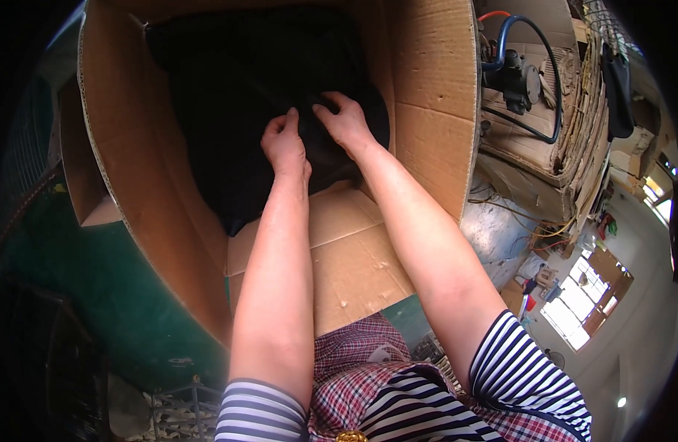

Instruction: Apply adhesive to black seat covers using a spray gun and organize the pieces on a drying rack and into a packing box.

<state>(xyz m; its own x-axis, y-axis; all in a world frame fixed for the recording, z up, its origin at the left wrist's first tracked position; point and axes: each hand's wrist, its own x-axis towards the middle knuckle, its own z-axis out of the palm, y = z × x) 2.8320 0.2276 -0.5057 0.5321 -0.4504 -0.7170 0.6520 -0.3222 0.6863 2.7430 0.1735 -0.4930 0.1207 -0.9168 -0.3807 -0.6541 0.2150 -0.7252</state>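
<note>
A large open cardboard box stands in front of me. Inside it lies dark black sheet material, folded or heaped, fabric or plastic; too dark to tell which. Both my arms reach into the box. My left hand is closed at the near side of the black material, thumb and fingers pinched on it. Just to its right and slightly farther in, my right hand has its thumb and curled fingers together on the same material. A small gap separates the two hands. What lies under the black material is hidden.
Stacked flattened cardboard stands to the right, with a dark machine part and a blue hose by it. A green surface lies to the left below the box, near another cardboard piece. Far right is a bright window.
</note>
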